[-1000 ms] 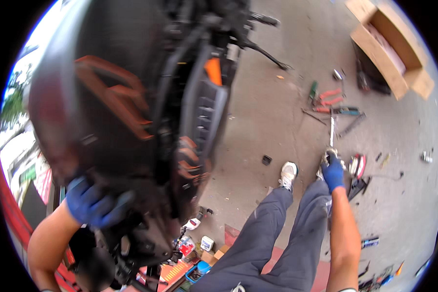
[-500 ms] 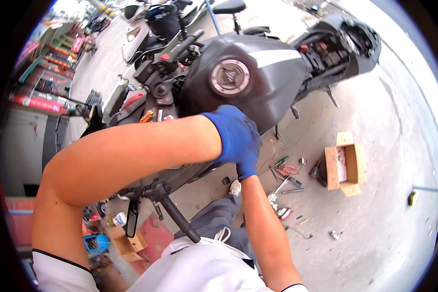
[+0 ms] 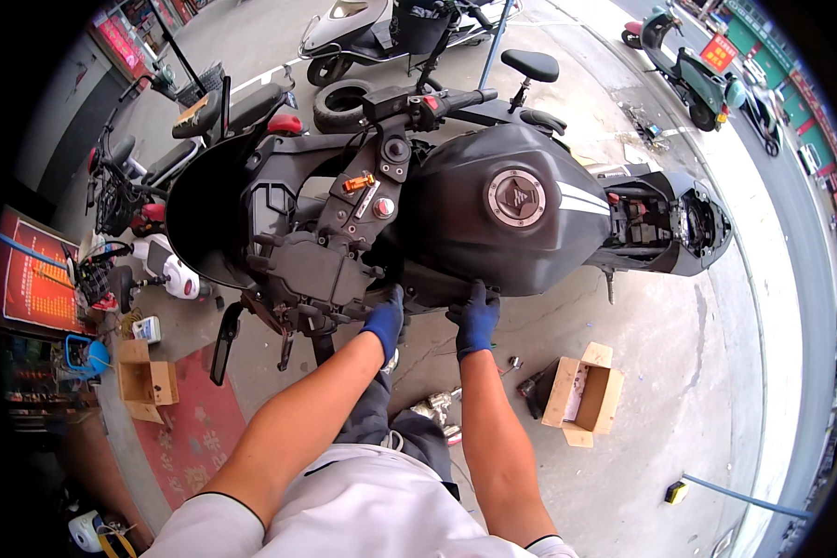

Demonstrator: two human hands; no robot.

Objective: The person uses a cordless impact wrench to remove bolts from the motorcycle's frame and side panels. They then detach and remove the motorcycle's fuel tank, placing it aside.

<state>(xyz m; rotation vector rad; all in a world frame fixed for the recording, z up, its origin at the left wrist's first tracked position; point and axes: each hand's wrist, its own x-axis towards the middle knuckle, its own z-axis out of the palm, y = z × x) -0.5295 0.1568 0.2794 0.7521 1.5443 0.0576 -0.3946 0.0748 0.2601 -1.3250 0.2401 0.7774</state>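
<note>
A black motorcycle lies across my view, with its tank (image 3: 498, 256), round filler cap (image 3: 516, 197), dark cockpit panel (image 3: 309, 270) and stripped tail section (image 3: 651, 219). My left hand (image 3: 389, 316), in a blue glove, has its fingers on the side fairing (image 3: 428, 290) just below the steering area, gripping its edge. My right hand (image 3: 475, 319), also gloved, grips that fairing farther right, under the tank, its fingertips partly hidden.
Open cardboard boxes (image 3: 605, 395) (image 3: 139, 386) lie either side of me. Metal parts (image 3: 432, 409) rest by my legs. Behind the motorcycle are parked scooters (image 3: 363, 28), a loose tire (image 3: 339, 107) and a blue pole (image 3: 493, 46). A road (image 3: 795, 279) runs along the right.
My view has swung up over the whole motorcycle. My left hand has moved down from the tank area to the fairing edge. My right hand has come up beside it.
</note>
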